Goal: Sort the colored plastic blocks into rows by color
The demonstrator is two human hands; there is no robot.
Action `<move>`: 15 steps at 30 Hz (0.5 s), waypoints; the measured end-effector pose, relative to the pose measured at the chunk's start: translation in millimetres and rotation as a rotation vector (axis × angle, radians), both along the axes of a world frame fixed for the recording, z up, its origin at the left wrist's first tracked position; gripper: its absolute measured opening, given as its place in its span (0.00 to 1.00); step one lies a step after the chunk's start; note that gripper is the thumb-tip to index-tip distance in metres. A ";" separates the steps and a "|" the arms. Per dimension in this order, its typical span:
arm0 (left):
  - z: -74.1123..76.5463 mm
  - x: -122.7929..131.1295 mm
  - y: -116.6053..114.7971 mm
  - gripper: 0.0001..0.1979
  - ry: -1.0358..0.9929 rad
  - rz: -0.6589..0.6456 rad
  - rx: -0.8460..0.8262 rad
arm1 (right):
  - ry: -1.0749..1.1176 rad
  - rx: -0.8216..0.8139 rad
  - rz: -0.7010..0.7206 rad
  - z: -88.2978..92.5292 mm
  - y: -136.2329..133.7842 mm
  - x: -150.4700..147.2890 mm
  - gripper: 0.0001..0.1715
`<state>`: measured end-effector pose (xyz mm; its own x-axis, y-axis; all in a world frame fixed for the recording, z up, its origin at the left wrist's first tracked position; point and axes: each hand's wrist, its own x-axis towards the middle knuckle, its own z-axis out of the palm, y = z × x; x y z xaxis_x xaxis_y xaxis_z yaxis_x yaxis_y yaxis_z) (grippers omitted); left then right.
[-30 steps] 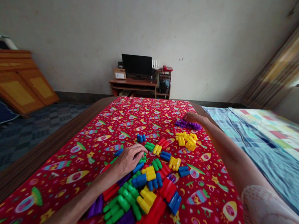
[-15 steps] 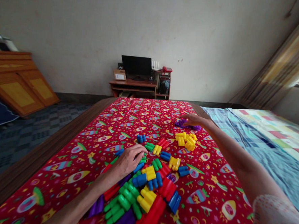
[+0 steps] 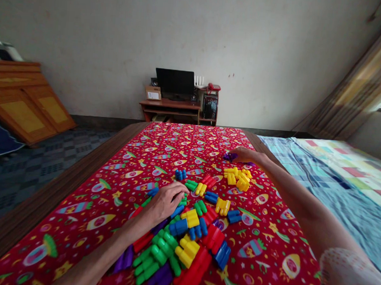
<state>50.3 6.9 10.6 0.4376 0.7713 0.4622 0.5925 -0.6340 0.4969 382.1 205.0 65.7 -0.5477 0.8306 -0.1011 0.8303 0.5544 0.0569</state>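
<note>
My right hand (image 3: 245, 155) is stretched out to the far right of the table, its fingers closed around purple building blocks (image 3: 230, 156). The palm covers part of that purple group. Just nearer stands a cluster of yellow building blocks (image 3: 242, 180). My left hand (image 3: 169, 199) rests on the left side of a mixed pile, with its fingers curled together and their tips hidden. Around it lie green blocks (image 3: 164, 246), a blue block (image 3: 178, 227), a yellow block (image 3: 187, 250) and red blocks (image 3: 195, 272).
A red cloth with rocket prints (image 3: 103, 197) covers the table. Beyond its far end stands a desk (image 3: 170, 104) with a monitor (image 3: 174, 83). A bed with blue bedding (image 3: 332, 190) is on the right, and a wooden cabinet (image 3: 28, 106) on the left.
My right hand has come down over the purple blocks and its fingers have drawn together on them. My left hand stays in place on the pile.
</note>
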 end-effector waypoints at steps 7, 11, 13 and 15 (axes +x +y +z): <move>0.0 0.2 0.2 0.11 0.006 -0.010 0.013 | -0.093 0.044 -0.034 -0.8 -6.3 -5.1 0.20; -0.3 0.2 0.3 0.11 0.005 -0.008 0.008 | -0.074 0.048 -0.031 -1.4 -7.4 -3.5 0.23; -1.2 0.3 0.4 0.11 0.000 -0.013 0.015 | -0.057 0.051 -0.028 -1.9 -7.6 -1.1 0.27; -1.3 0.2 0.9 0.11 -0.011 -0.016 0.016 | -0.036 0.048 -0.022 -2.6 -6.7 2.0 0.30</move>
